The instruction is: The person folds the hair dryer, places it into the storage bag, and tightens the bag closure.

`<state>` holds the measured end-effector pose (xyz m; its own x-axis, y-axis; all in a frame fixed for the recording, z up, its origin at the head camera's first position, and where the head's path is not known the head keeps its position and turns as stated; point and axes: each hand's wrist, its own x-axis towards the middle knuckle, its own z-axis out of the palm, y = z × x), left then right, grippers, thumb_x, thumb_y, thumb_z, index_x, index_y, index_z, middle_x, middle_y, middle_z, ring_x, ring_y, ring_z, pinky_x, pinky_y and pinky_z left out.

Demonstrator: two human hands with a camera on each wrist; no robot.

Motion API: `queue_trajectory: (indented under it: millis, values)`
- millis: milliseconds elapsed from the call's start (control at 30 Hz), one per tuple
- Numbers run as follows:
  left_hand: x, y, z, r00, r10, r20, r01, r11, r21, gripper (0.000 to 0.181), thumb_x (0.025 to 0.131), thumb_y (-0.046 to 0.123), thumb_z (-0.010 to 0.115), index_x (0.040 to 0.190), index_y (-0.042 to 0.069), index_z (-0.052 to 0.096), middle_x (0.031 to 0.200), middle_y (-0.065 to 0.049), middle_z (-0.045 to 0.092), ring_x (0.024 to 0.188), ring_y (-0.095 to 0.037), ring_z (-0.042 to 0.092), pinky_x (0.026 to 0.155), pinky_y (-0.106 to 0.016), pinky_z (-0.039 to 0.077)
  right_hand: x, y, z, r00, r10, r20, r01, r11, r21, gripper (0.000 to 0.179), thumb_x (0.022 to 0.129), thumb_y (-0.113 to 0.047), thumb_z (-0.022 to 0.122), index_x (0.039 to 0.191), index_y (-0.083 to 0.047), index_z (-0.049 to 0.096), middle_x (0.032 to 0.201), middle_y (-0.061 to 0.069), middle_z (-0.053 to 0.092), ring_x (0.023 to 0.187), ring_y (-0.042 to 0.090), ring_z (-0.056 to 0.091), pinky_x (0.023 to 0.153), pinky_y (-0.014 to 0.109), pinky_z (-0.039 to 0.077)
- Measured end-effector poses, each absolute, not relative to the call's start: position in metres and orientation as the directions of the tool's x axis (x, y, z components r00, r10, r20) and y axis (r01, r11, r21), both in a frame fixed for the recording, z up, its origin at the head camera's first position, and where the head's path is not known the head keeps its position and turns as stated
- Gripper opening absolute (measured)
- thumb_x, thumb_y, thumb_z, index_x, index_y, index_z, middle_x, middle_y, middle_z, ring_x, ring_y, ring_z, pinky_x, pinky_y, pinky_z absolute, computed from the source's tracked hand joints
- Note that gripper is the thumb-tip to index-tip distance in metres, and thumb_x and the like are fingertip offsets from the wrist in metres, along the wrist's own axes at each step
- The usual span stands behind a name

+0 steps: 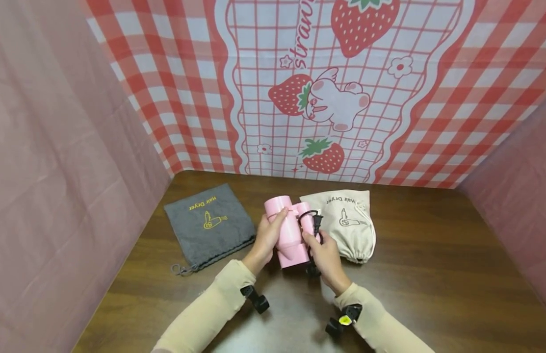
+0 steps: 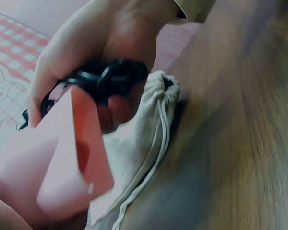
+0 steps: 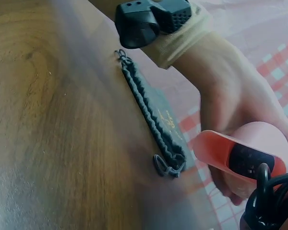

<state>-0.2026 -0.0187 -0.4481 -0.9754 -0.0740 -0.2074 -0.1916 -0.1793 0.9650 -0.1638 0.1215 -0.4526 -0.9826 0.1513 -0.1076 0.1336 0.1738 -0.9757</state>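
A pink hair dryer [image 1: 290, 234] with its handle folded alongside the barrel is held between both hands over the table. My left hand [image 1: 266, 240] grips the barrel from the left, thumb across its upper face. On the other side, my right hand [image 1: 326, 255] holds the folded handle together with the bundled black cord [image 1: 318, 223], whose plug sticks up beside the handle. The left wrist view shows the dryer's flattened nozzle [image 2: 84, 163] and the right fingers curled about the cord. In the right wrist view, the left hand [image 3: 245, 91] wraps round the barrel.
Flat on the left lies a grey drawstring bag [image 1: 211, 225] printed "Hair Dryer" in yellow. A cream drawstring bag [image 1: 352, 228] with similar dark print lies right behind the right hand. The brown wooden table [image 1: 431, 264] meets a strawberry-patterned cloth [image 1: 317, 98] at the back.
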Motion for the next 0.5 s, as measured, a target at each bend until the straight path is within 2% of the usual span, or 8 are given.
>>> queue_trajectory:
  millis: [133, 267, 400, 500]
  values:
    - [-0.204, -0.027, -0.451, -0.982, 0.014, -0.189, -0.19, -0.098, 0.977, 0.054, 0.093, 0.044, 0.06, 0.124, 0.0, 0.053, 0.104, -0.015, 0.067, 0.081, -0.012, 0.063, 0.072, -0.028, 0.053, -0.164, 0.125, -0.452, -0.981, 0.149, -0.121, 0.146, 0.171, -0.974, 0.031, 0.092, -0.022, 0.062, 0.11, 0.004, 0.061, 0.074, 0.0, 0.054, 0.066, 0.01, 0.054, 0.059, 0.024, 0.048]
    - [-0.206, -0.034, -0.452, -0.98, 0.07, -0.184, -0.186, -0.032, 0.982, 0.054, 0.093, 0.043, 0.06, 0.124, 0.0, 0.054, 0.106, -0.017, 0.068, 0.08, -0.012, 0.064, 0.069, -0.028, 0.054, -0.164, 0.127, -0.452, -0.981, 0.148, -0.128, 0.153, 0.175, -0.972, 0.032, 0.092, -0.022, 0.062, 0.111, 0.004, 0.061, 0.073, -0.001, 0.055, 0.066, 0.01, 0.054, 0.059, 0.025, 0.048]
    - [-0.209, -0.041, -0.45, -0.975, 0.088, -0.205, -0.201, 0.052, 0.978, 0.057, 0.094, 0.043, 0.057, 0.129, -0.001, 0.051, 0.111, -0.02, 0.065, 0.081, -0.014, 0.064, 0.069, -0.032, 0.057, -0.165, 0.129, -0.452, -0.981, 0.141, -0.135, 0.158, 0.168, -0.973, 0.031, 0.092, -0.021, 0.062, 0.111, 0.004, 0.061, 0.07, -0.003, 0.052, 0.064, 0.009, 0.052, 0.057, 0.024, 0.047]
    - [-0.211, -0.046, -0.449, -0.972, 0.099, -0.214, -0.205, 0.093, 0.974, 0.061, 0.096, 0.044, 0.054, 0.135, -0.004, 0.046, 0.117, -0.023, 0.062, 0.086, -0.019, 0.064, 0.076, -0.037, 0.058, -0.166, 0.13, -0.45, -0.979, 0.142, -0.147, 0.169, 0.153, -0.974, 0.027, 0.092, -0.021, 0.061, 0.107, 0.003, 0.06, 0.064, -0.005, 0.047, 0.059, 0.008, 0.049, 0.053, 0.024, 0.044]
